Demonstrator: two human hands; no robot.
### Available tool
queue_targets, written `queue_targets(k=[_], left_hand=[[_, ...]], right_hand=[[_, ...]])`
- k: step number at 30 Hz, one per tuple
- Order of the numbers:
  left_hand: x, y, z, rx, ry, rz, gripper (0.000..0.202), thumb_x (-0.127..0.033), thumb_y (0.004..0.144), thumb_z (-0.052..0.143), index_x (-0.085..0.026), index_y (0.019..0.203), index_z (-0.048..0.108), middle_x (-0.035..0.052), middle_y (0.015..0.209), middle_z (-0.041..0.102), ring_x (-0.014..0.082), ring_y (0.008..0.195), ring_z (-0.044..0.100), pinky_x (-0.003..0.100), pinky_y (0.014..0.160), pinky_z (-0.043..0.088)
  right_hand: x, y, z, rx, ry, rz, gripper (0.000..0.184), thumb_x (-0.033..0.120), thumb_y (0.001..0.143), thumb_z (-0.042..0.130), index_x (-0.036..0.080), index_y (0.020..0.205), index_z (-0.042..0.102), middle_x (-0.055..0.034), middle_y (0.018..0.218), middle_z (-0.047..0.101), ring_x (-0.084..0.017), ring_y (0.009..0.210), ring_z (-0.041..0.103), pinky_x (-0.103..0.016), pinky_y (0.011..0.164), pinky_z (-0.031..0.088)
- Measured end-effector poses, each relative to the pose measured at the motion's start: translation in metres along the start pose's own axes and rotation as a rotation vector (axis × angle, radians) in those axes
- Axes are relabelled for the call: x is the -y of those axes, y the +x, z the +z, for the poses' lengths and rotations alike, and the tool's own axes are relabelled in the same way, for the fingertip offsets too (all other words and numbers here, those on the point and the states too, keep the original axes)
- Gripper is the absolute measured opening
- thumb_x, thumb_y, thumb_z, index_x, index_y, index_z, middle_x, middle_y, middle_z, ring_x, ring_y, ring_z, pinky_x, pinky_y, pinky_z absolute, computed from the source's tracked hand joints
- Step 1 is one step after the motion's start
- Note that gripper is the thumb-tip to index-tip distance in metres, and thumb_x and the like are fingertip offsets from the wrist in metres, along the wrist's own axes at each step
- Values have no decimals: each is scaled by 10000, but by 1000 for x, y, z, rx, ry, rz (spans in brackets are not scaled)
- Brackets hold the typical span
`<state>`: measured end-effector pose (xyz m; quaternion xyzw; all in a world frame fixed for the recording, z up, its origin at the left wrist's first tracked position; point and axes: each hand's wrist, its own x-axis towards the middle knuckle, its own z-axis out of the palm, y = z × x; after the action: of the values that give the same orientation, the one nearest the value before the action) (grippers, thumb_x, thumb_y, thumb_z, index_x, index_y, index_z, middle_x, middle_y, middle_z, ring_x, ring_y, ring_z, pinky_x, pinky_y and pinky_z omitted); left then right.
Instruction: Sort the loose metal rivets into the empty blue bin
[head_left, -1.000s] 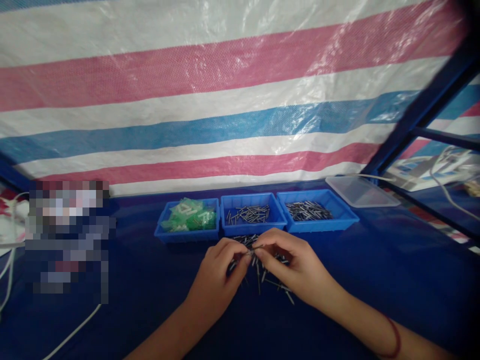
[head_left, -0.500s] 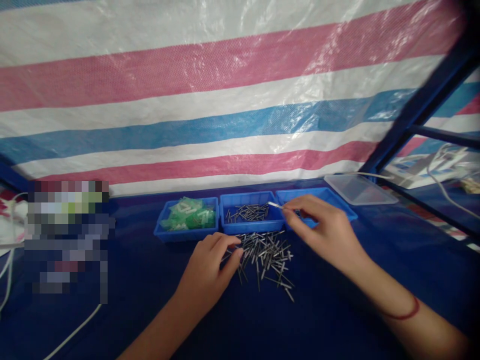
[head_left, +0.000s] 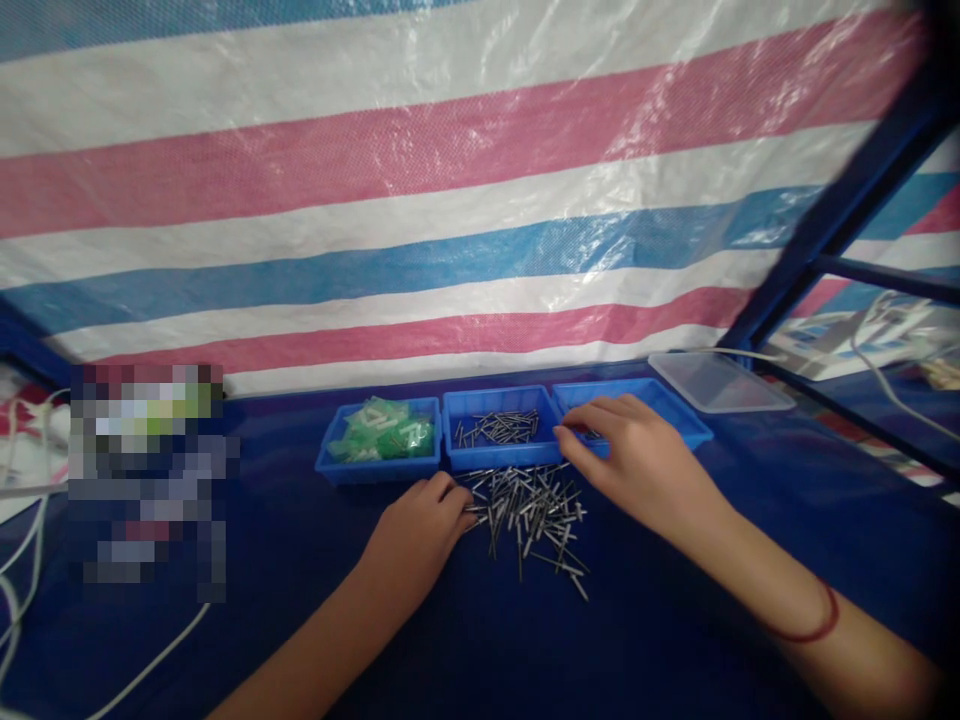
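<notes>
Metal pins (head_left: 532,515) lie in a loose, crisscrossed heap on the blue tabletop (head_left: 480,650), just in front of the middle tray (head_left: 504,458). Left hand (head_left: 420,525): at the heap's left edge, fingers bent and drawn close together over the nearest pins; cannot tell whether one is pinched. Right hand (head_left: 637,460): above the right tray (head_left: 691,428), thumb and forefinger curved toward each other; cannot tell whether anything sits between the tips. This hand blocks most of that tray's interior; only a small bit of its contents shows below the palm. Individual pins in the heap overlap too much to count.

Surroundings: middle tray holds more pins, left tray (head_left: 379,468) green plastic bags (head_left: 390,430). Clear flat lid (head_left: 720,382) behind and right of the trays. Striped sheet (head_left: 450,200) hangs behind, cut off at the top. Items at left are pixelated, unidentifiable; white cable (head_left: 154,658) runs out of frame nearby.
</notes>
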<state>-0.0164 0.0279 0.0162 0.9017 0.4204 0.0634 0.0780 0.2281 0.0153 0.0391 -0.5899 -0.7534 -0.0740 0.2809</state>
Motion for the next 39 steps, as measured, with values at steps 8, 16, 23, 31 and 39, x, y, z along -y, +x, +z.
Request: queue_targets(k=[8,16,23,31,39], left_hand=[[1,10,-3,-131,-370,25,115,-215,906,501,-183,860,602,25,882,619,176,841,594,279,772,457],[-13,9,14,-310,-1177,-243,163,-306,881,519,-166,927,589,42,891,672,172,800,637,267,710,494],[-18,-1,13,-251,-1023,-227,177,-334,880,539,-176,914,610,7,804,632,145,730,587,237,660,448],[-24,-5,10,-189,-782,-27,178,-281,928,472,-172,934,612,16,844,606,130,723,537,226,667,400],[-23,-6,13,-224,-729,-9,161,-267,927,478,-167,877,594,8,797,577,129,722,538,219,669,395]], right_hand=[[31,-6,20,200,354,-171,90,184,843,554,184,854,643,-35,789,648,-190,787,574,-340,734,448],[46,-21,39,147,759,-59,41,207,835,612,211,864,641,-17,843,681,-161,802,600,-292,738,455],[44,-26,35,94,883,155,131,291,864,571,199,825,654,-23,750,640,-148,680,569,-272,625,441],[46,-31,32,86,943,178,137,304,842,592,185,799,644,-18,713,603,-140,642,539,-267,595,423],[48,-32,32,114,967,180,136,297,846,582,185,827,656,-35,757,632,-155,692,572,-276,632,446]])
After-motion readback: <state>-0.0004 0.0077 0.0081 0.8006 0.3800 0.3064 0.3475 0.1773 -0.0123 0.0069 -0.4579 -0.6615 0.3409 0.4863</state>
